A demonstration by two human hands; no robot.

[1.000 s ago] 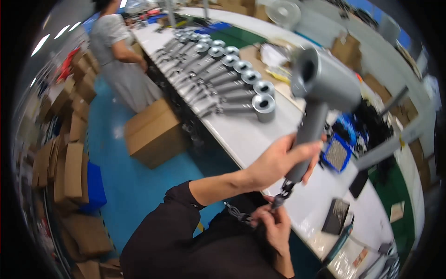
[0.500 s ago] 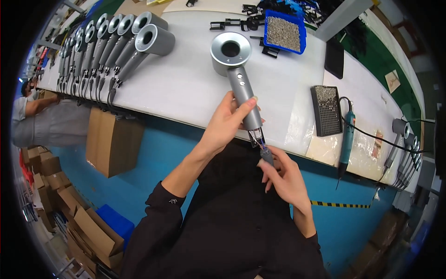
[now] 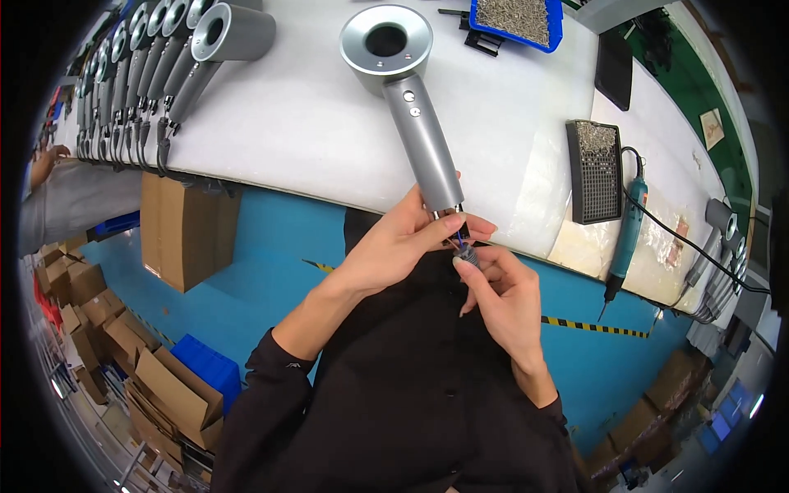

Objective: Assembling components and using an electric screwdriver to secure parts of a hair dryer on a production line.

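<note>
Along the white counter (image 3: 288, 115) at left, a row of grey hair dryers (image 3: 246, 34), cords (image 3: 163, 154) at the edge; below, a brown cardboard box (image 3: 185, 238). On the dark left cuff (image 3: 283, 352), a pale emblem (image 3: 294, 364), too small to read. Then the left hand (image 3: 382, 251), around the handle (image 3: 423, 152) half a second ago, now farther down, thumb and fingers closed on the open lower end of the single hair dryer (image 3: 417, 123). That one at centre, head over the counter, two round silvery buttons (image 3: 412, 103) on the handle. Just below, the grey cable sleeve (image 3: 467, 256), as before clamped between thumb and fingers of the right hand (image 3: 509, 308). Farther right, a blue tray (image 3: 556, 20) of small metal parts (image 3: 516, 18); a black rack (image 3: 596, 193); a teal power screwdriver (image 3: 629, 234); a pale card (image 3: 712, 129), markings unreadable, on a green mat (image 3: 694, 92).
</note>
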